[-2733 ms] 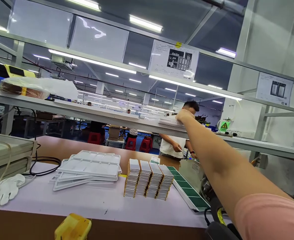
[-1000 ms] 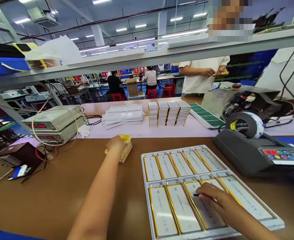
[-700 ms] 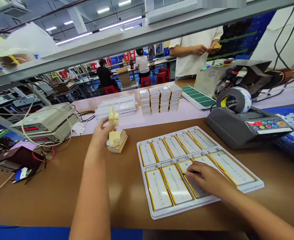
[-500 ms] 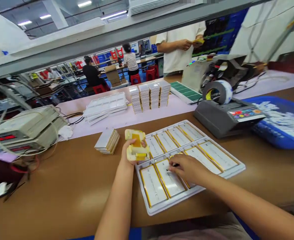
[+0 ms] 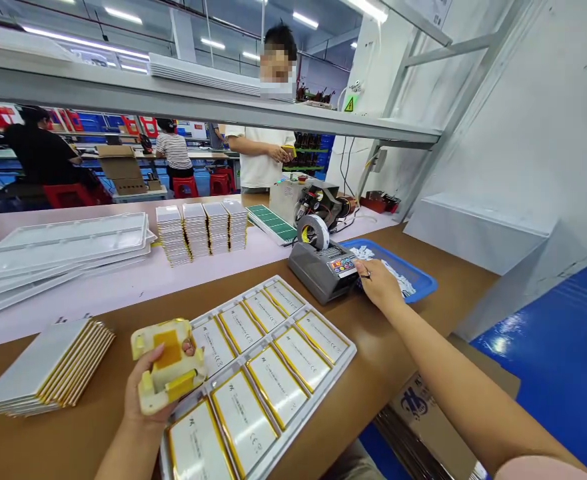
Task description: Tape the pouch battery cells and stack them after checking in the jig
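My left hand (image 5: pixel 146 387) is wrapped round a cream-and-yellow fixture (image 5: pixel 168 363) over the left side of a clear plastic tray (image 5: pixel 340 370). Flat white battery packs with yellow edges (image 5: pixel 246 413) lie in two rows in that tray. At the front of a grey tape dispenser (image 5: pixel 318 273), beside its coloured buttons, is my right hand (image 5: pixel 378 283), fingers closed around a small dark object. A roll of tape (image 5: pixel 313 232) stands on top of the dispenser. Just behind my right hand, a blue basket (image 5: pixel 426 287) holds white scraps.
A battery stack (image 5: pixel 48 367) lies at the left front. Taller stacks (image 5: pixel 200 230), white empty trays (image 5: pixel 68 247) and a green-topped panel (image 5: pixel 273 223) stand behind. A metal shelf beam (image 5: pixel 198 110) crosses above. A person (image 5: pixel 260 157) stands across the bench.
My right hand has left the battery tray and moved right to the tape dispenser. My left hand still holds the fixture. The view has turned to the right.
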`<state>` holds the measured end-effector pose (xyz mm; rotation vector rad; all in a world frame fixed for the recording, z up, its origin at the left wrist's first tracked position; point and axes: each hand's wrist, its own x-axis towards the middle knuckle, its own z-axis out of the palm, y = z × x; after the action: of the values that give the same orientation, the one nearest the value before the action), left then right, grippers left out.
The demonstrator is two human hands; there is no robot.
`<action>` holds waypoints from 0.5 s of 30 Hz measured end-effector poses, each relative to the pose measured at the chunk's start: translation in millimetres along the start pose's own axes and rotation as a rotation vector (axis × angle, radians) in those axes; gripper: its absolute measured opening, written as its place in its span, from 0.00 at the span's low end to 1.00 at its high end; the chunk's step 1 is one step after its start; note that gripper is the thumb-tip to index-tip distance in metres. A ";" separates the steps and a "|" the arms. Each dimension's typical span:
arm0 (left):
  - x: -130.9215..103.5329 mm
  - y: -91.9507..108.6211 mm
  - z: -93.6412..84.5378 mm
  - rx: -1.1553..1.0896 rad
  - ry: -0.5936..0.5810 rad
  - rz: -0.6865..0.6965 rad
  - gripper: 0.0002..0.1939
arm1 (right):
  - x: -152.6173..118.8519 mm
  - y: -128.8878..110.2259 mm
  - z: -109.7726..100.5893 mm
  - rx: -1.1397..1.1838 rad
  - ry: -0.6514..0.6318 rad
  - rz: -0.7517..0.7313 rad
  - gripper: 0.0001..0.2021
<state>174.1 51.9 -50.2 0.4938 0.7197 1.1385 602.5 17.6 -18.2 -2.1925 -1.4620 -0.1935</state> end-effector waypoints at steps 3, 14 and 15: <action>0.7 -0.3 -0.3 -0.007 0.017 -0.006 0.16 | -1.0 4.4 3.7 0.037 -0.009 0.042 0.22; 2.4 2.2 14.8 0.066 0.121 -0.018 0.16 | -0.8 13.9 7.4 0.432 -0.057 0.186 0.20; 1.9 2.1 15.4 0.069 0.118 -0.007 0.16 | -5.2 12.4 10.0 0.501 -0.041 0.209 0.21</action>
<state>184.5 54.4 -38.8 0.4847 0.8646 1.1460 610.0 14.2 -32.8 -1.9189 -1.1360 0.2639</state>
